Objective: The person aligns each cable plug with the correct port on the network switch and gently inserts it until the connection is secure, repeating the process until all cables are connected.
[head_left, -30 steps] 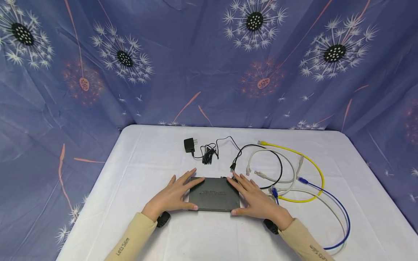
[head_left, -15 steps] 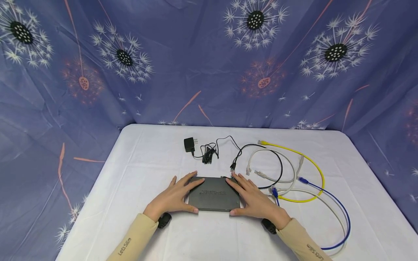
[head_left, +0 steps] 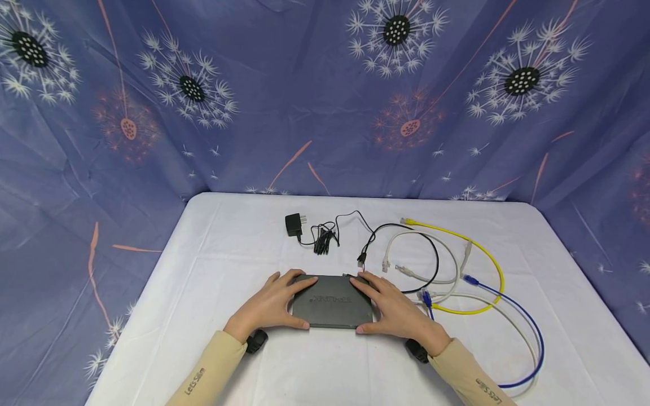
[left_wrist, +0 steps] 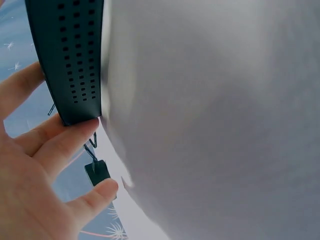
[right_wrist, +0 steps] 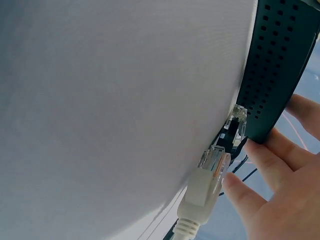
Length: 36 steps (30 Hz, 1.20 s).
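A flat dark grey network switch [head_left: 332, 301] with raised TP-LINK lettering lies on the white-covered table. My left hand [head_left: 269, 304] grips its left end, thumb at the near edge and fingers over the top and far corner. In the same way, my right hand [head_left: 398, 307] grips the right end. The left wrist view shows the vented side of the switch [left_wrist: 72, 65] with fingers touching its end. In the right wrist view, a white-booted network plug [right_wrist: 195, 195] and a black plug [right_wrist: 230, 132] appear near my right fingers. The underside of the switch is hidden.
A black power adapter [head_left: 293, 224] with a bundled cord [head_left: 323, 241] lies behind the switch. To the right spread a yellow cable [head_left: 482, 248], a blue cable [head_left: 538, 332], a black cable [head_left: 437, 254] and pale grey cables [head_left: 452, 248]. A blue patterned cloth [head_left: 325, 96] hangs behind.
Both hands have drawn in slightly around the switch, their far fingertips coming nearer its back edge. The switch has barely moved; the cables and adapter lie as before.
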Available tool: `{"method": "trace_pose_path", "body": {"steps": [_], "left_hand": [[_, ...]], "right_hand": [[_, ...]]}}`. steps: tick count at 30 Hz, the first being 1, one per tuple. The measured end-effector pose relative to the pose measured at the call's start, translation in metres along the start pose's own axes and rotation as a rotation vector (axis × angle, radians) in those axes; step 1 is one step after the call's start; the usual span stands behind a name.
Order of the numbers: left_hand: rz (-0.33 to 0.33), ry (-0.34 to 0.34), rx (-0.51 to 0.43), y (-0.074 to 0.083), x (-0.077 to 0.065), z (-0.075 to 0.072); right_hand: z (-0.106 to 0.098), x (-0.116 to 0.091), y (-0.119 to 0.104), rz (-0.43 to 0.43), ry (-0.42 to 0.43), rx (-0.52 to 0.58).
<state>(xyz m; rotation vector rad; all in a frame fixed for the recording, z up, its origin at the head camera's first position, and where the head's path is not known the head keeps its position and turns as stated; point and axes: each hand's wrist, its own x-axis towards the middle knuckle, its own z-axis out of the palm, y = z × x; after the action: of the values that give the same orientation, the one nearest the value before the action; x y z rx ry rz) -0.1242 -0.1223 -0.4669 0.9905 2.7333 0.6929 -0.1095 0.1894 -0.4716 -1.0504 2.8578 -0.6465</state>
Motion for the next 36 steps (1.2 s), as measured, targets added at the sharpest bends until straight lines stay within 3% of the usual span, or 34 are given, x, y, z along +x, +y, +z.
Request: {"method": "trace_pose_path", "body": {"steps": [9,16,27,36], "left_hand": [[0.013,0.032,0.051,0.003,0.000,0.001],[0.040,0.077,0.085,0.007,-0.001,-0.004],[0.061,0.105,-0.084,0.017,-0.002,-0.025],[0.131,0.151,-0.202,0.023,0.000,-0.037]], "right_hand": [[-0.001,0.000,-0.002,0.004,0.011,-0.028],[-0.003,0.001,-0.003,-0.009,0.074,-0.063],[-0.013,-0.002,-0.003,-0.113,0.237,0.015],[-0.022,-0.005,-0.008,-0.156,0.321,0.118]]}}
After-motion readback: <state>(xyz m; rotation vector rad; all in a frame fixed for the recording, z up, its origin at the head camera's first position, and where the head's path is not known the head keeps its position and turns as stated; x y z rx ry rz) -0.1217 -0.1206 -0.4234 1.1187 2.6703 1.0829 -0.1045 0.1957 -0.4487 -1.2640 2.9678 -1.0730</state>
